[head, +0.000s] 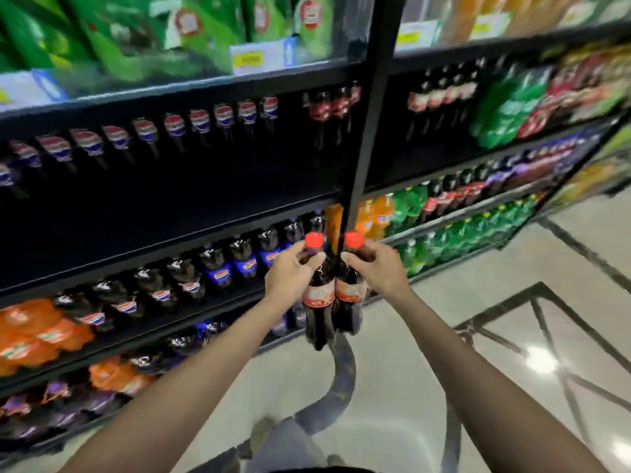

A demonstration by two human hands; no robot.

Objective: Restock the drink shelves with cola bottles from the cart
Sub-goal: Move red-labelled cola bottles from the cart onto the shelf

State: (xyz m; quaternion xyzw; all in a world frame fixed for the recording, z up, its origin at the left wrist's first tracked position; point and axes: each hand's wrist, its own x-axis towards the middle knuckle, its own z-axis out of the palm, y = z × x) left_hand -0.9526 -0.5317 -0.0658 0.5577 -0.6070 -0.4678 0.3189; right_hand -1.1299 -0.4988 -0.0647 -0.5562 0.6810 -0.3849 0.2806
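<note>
I hold two dark cola bottles with red caps and red labels upright, side by side, in front of the shelving. My left hand (292, 271) grips the neck of the left cola bottle (319, 302). My right hand (377, 268) grips the neck of the right cola bottle (350, 295). The bottles touch each other in front of the black shelf upright (370, 114). The drink shelf (191, 100) behind them carries a row of dark bottles with a few red-labelled cola bottles (329, 107) at its right end. The view is blurred.
Lower shelves hold dark blue-labelled bottles (218, 271), orange bottles (37, 332) and green bottles (444, 240). Green packs (136, 35) fill the top shelf. The grey cart handle (341, 380) curves below my hands. Glossy tiled floor (546, 336) with dark inlay lines lies to the right.
</note>
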